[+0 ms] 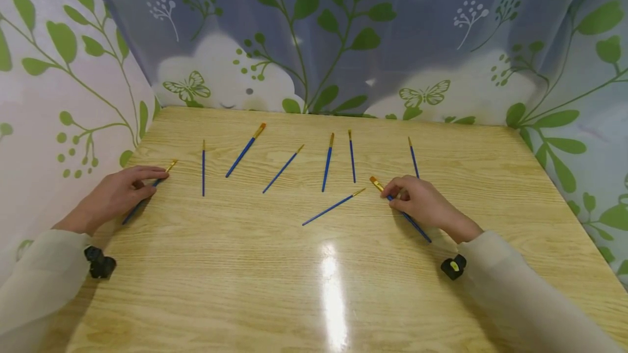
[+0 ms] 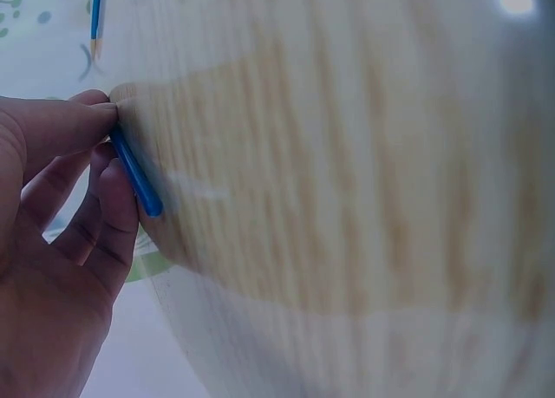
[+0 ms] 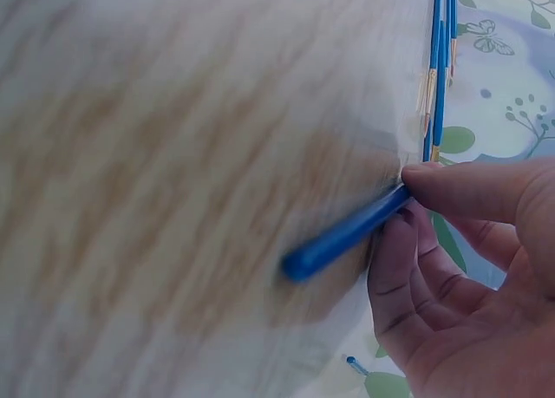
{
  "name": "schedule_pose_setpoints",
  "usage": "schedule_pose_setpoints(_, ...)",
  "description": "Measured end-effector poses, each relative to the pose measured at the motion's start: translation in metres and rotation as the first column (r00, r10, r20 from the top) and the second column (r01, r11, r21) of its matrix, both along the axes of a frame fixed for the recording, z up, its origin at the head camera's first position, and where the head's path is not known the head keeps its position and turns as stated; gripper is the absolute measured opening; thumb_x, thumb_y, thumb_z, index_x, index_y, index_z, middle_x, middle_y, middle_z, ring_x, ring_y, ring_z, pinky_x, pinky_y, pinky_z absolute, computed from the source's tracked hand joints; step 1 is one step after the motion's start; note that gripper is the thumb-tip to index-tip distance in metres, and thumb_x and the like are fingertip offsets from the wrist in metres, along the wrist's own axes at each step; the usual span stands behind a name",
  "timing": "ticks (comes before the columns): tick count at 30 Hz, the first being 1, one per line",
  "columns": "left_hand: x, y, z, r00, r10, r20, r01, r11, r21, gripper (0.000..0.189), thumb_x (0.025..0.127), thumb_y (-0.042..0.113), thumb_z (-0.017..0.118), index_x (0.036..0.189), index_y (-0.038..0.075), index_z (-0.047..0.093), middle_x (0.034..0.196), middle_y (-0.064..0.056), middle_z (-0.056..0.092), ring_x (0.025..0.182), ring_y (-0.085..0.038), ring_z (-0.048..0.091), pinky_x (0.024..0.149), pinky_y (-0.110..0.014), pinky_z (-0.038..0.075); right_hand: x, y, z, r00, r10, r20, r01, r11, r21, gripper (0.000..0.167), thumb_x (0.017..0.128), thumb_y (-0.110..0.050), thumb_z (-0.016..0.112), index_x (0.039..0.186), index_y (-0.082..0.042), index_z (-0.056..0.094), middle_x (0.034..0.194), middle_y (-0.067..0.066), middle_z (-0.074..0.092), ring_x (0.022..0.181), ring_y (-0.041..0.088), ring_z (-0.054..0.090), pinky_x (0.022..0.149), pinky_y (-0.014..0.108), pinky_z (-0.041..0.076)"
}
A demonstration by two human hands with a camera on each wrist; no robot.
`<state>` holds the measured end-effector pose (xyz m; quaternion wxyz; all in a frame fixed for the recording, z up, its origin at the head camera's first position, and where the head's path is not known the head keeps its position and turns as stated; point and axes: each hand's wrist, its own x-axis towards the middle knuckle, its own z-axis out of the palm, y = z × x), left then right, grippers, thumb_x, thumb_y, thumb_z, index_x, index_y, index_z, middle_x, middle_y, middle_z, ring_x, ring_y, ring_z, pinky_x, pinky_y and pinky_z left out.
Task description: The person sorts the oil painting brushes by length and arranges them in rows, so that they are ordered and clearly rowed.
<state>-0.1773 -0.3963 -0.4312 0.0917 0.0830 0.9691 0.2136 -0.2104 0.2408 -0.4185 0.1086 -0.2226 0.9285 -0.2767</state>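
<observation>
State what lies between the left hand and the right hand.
Six loose blue-handled paintbrushes lie on the table between the left hand and the right hand, shown in the head view.

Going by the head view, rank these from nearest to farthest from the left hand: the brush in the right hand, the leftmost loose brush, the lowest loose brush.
1. Leftmost loose brush: just right of the left hand.
2. Lowest loose brush: around the middle of the view.
3. Held brush: farther right, in the right hand.

Six loose paintbrushes [image 1: 327, 163] lie on the table [image 1: 235, 282] between the left grip [image 1: 115, 194] and right grip [image 1: 426, 201].
</observation>
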Motion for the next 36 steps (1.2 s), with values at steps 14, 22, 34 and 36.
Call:
schedule_pose_setpoints(14, -0.0002, 0.0000, 0.0005, 1.000, -0.003, -0.007, 0.003, 1.000, -0.007, 0.047, 0.115, 0.016, 0.057, 0.160, 0.004, 0.054, 0.169, -0.030, 0.039, 0.121, -0.047, 0.066, 0.096, -0.069, 0.054, 0.0003, 0.0042, 0.0004, 0.999, -0.036, 0.016, 0.036, 0.999, -0.001, 0.022, 0.104, -0.005, 0.073, 0.126, -0.004, 0.072, 0.114, 0.014, 0.075, 0.095, 0.023, 0.071, 0.081, 0.045, 0.059)
schedule_pose_setpoints(22, -0.0010, -0.0001, 0.0004, 1.000, -0.002, -0.008, 0.002, 1.000, -0.006, 0.047, 0.115, 0.018, 0.057, 0.160, 0.005, 0.055, 0.169, -0.030, 0.039, 0.122, -0.048, 0.065, 0.097, -0.069, 0.053, 0.0011, 0.0059, 0.0000, 0.998, -0.056, 0.003, 0.055, 0.998, 0.044, 0.020, 0.103, -0.012, 0.076, 0.121, -0.004, 0.074, 0.103, 0.008, 0.076, 0.087, 0.017, 0.067, 0.076, 0.037, 0.054)
schedule_pose_setpoints(34, -0.0009, -0.0020, -0.0016, 1.000, -0.014, -0.028, 0.014, 1.000, -0.001, 0.046, 0.115, 0.017, 0.058, 0.158, 0.004, 0.056, 0.168, -0.031, 0.040, 0.120, -0.049, 0.066, 0.096, -0.069, 0.054, 0.0012, 0.0039, 0.0016, 0.996, -0.094, 0.001, 0.093, 0.993, 0.075, 0.013, 0.104, -0.014, 0.074, 0.113, -0.005, 0.076, 0.100, 0.007, 0.078, 0.090, 0.020, 0.070, 0.079, 0.041, 0.056)
schedule_pose_setpoints(36, -0.0008, -0.0019, -0.0015, 1.000, -0.012, -0.026, 0.012, 1.000, -0.001, 0.046, 0.115, 0.017, 0.058, 0.158, 0.004, 0.056, 0.169, -0.031, 0.040, 0.120, -0.049, 0.066, 0.097, -0.069, 0.054, 0.0011, 0.0043, 0.0017, 0.996, -0.090, 0.000, 0.089, 0.993, 0.073, 0.013, 0.104, -0.014, 0.074, 0.113, -0.004, 0.076, 0.100, 0.008, 0.078, 0.089, 0.021, 0.071, 0.077, 0.040, 0.056)
